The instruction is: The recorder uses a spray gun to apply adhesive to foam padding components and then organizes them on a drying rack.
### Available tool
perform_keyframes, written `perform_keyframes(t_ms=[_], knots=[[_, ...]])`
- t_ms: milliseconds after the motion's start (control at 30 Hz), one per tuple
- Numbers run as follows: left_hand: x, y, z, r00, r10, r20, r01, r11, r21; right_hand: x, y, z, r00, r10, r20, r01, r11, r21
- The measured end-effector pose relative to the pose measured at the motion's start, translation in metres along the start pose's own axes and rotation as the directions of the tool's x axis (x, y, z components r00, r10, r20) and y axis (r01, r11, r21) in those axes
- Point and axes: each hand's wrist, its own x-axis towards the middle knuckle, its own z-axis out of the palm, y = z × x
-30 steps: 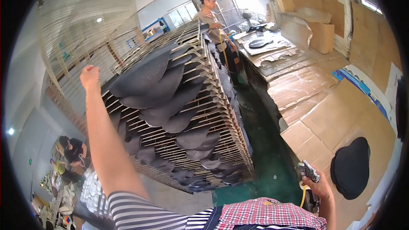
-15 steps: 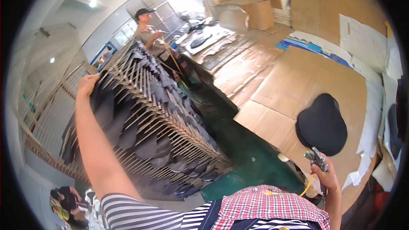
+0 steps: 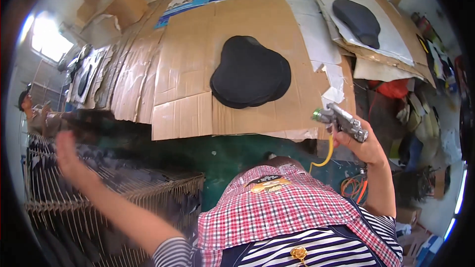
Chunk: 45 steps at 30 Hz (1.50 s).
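Note:
My right hand (image 3: 368, 146) is wrapped round a metal spray gun (image 3: 346, 122) with a green tip and a yellow hose (image 3: 326, 155) hanging from it. The gun is over the near right edge of the cardboard-covered table (image 3: 185, 76). On the cardboard lie flat black rounded pieces (image 3: 250, 71), apparently stacked, beyond the gun and to its left. My left hand (image 3: 71, 160) is raised at the far left, blurred, with its fingers seemingly stretched out and nothing seen in it. Below it stands a rack (image 3: 163, 183) of thin rods carrying many dark pieces.
Another black piece (image 3: 357, 22) lies on a white-topped board at the back right. A person (image 3: 37, 113) is at the far left, past the rack. Orange hose (image 3: 354, 188) coils low on the right. Green floor (image 3: 222, 155) shows between table and rack.
My view has swung right toward the table. My left hand has come away from the dark piece at the rack's upper edge. The spray gun stays in my right hand.

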Motion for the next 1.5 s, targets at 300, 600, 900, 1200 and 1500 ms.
perform_keyframes(t_ms=[300, 600, 900, 1200, 1500], knots=[[-0.147, -0.129, 0.098, 0.715, -0.495, 0.494, 0.479, 0.861, 0.169, -0.046, -0.037, 0.031, 0.924, -0.111, -0.365, 0.052, 0.984, -0.168], [-0.183, -0.179, 0.112, 0.642, -0.444, 0.625, 0.473, 0.871, 0.133, -0.035, -0.029, 0.106, 0.977, -0.060, -0.204, 0.069, 0.997, 0.037], [-0.203, -0.224, 0.087, 0.569, -0.502, 0.651, 0.474, 0.847, 0.238, -0.055, -0.042, 0.102, 0.892, -0.109, -0.438, 0.032, 0.983, -0.180], [-0.206, -0.224, 0.118, 0.532, -0.534, 0.657, 0.533, 0.814, 0.231, -0.022, -0.040, 0.113, 0.992, -0.039, -0.119, 0.041, 0.999, 0.015], [-0.215, -0.203, 0.192, 0.445, -0.550, 0.707, 0.622, 0.758, 0.197, 0.032, -0.041, 0.061, 0.944, -0.153, -0.291, 0.122, 0.985, -0.124]])
